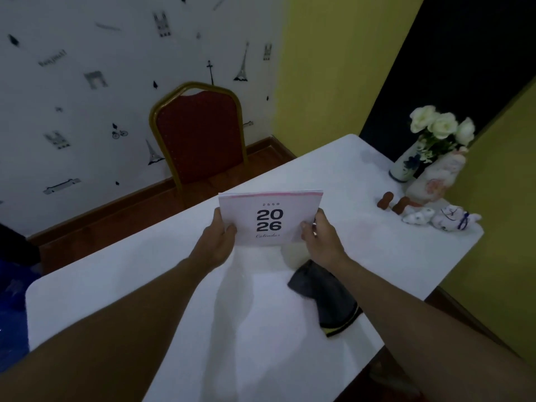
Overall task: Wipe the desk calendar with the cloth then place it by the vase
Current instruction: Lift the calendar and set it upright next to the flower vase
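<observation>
A white desk calendar (pixel 269 217) marked "2026" with a pink top edge is held upright over the middle of the white table (pixel 174 285). My left hand (pixel 219 239) grips its lower left edge and my right hand (pixel 320 236) grips its lower right edge. The dark grey cloth (pixel 324 297) with a yellow hem lies on the table under my right forearm, held by neither hand. A white vase (pixel 406 163) with blue painting and white flowers stands at the table's far right corner.
Beside the vase stand a pale figurine (pixel 435 178), two small brown pieces (pixel 393 201) and small white-and-blue ceramic animals (pixel 443 219). A red chair with a gold frame (pixel 198 134) stands behind the table by the patterned wall. Yellow wall runs along the right.
</observation>
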